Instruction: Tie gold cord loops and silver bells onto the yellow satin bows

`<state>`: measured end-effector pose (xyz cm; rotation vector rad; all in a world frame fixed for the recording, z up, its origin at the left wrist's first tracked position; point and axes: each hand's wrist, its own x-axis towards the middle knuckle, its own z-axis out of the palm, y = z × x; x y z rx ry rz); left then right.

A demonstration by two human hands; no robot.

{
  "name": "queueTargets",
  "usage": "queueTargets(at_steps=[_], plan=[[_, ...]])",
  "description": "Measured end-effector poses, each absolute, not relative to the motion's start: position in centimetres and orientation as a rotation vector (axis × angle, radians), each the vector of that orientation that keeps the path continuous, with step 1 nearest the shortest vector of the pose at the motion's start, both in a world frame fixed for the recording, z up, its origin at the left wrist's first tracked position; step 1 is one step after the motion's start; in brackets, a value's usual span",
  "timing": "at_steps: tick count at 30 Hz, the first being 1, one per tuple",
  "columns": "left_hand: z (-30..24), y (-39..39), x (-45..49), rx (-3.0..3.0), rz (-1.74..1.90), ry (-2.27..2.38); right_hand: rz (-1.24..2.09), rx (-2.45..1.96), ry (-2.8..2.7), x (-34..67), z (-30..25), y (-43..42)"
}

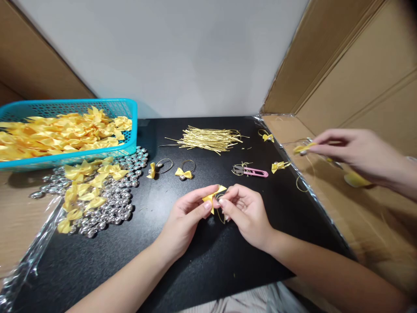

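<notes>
1. Near centre, over the black table (195, 269), the yellow bow (209, 198) is pinched between the left hand's (187, 213) thumb and fingers; its long axis slants from near left to far right, one pointed tip facing far right.
2. Just right of it, the right hand (249, 213) has its fingertips closed on a gold cord (222, 216), whose loop hangs toward the near side.
3. Left, loose bows (80, 171) lie on silver beads (120, 200).
4. Farther left, a turquoise basket (65, 159), lengthwise left to right, holds many yellow bows (65, 134).
</notes>
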<state>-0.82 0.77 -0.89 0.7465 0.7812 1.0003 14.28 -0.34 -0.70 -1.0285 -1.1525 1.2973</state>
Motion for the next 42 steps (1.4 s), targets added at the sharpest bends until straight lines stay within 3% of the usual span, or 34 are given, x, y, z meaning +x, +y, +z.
queueTargets(at_steps=[14,32,42], plan=[[-1.3,0.6,-0.9,0.81,1.004,0.819,1.272,-1.024,-1.101,13.9,-0.7,-0.6],[-0.6,1.1,-1.2,0.815,0.929,0.789,1.643,-0.894,-0.894,14.0,-1.7,0.2],[-0.6,1.3,-1.7,0.831,0.967,0.791,1.624,-0.898,-0.886,14.0,-1.6,0.3]])
